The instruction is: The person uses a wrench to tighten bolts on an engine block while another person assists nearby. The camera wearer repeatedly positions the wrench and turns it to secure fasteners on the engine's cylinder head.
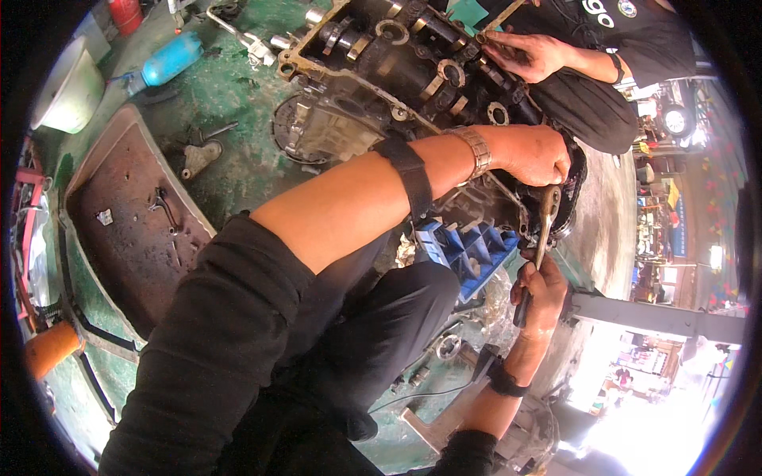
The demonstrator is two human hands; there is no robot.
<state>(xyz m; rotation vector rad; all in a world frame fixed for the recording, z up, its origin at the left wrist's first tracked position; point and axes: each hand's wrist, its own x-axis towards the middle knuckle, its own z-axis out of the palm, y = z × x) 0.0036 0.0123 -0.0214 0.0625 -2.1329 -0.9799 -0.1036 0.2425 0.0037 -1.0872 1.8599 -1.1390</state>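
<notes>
From the head camera I see my right hand [542, 295] wrapped tight round the ratchet wrench [544, 230] handle, low for leverage. Just above it my left hand [538, 155] presses closed on the wrench head, steadying it against the engine block [397, 71]. A co-worker's hand [530, 54] rests beyond; the blue crate [468, 250] crowds my wrist.

Greasy metal engine block [413, 75] (dull), steel ratchet [546, 218]
</notes>
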